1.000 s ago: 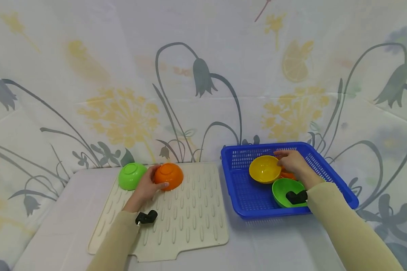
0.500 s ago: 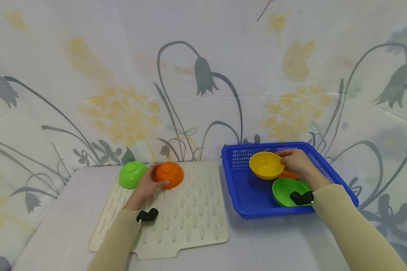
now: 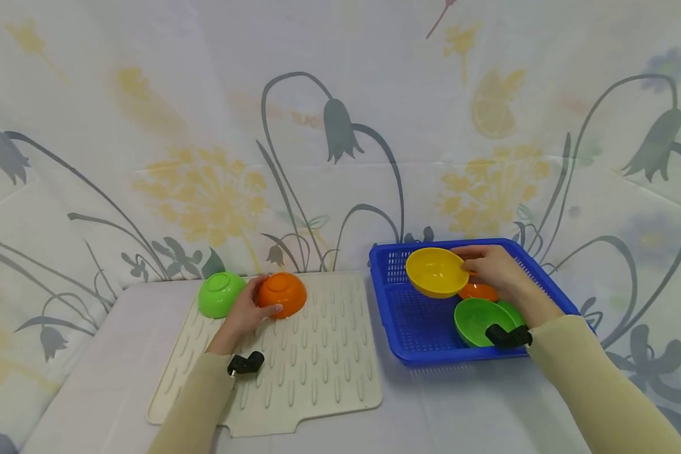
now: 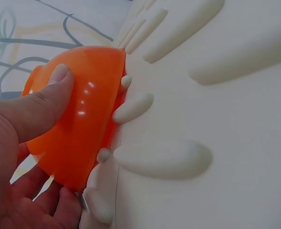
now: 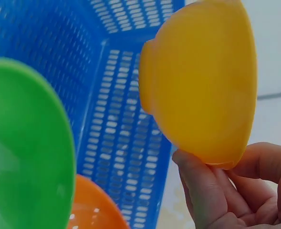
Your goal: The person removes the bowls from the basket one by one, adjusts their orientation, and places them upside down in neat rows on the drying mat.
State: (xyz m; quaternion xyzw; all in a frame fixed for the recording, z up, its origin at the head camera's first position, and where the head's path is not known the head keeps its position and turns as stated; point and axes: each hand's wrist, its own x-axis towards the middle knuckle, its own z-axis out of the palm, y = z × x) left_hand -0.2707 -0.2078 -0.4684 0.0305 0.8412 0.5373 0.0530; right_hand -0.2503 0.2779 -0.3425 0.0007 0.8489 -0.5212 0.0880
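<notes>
1. R hand [image 3: 495, 272] is pinching the yellow bowl [image 3: 436, 274] at one side, thumb & fingers clamped on wall/rim; bowl is hanging mouth-up over the basket [image 3: 431, 358], apart from its floor AFAICT. Risk: bowl twisting or slipping out, b/c the hold is one-sided & most wt is sitting beyond the fingertips.

2. L hand [image 3: 245, 318] is gripping the overturned orange bowl [image 3: 284, 293], thumb one side, fingers opp.; bowl is resting on the ridged mat [image 3: 335, 353]. Risk: bowl skidding or rocking if the hand's pressing unevenly, b/c ridges are breaking up the flat base.

3. Overturned green bowl [image 3: 221, 293] is sitting just beside L hand. Risk: getting bumped out of place, b/c knuckles are leaving little room.

4. In basket, upright green bowl [image 3: 473, 320] is lying under R wrist in head view, w/ second orange bowl [image 3: 479, 291] just beyond. Risk: black wrist mount [image 3: 507, 336] snagging that green rim if the forearm's dipping; can't tell the gap.

5. Basket's L & rear walls are standing near the yellow bowl. Risk: bowl clipping a rim & tipping out of the pinch, prob. b/c of too little height.
</notes>
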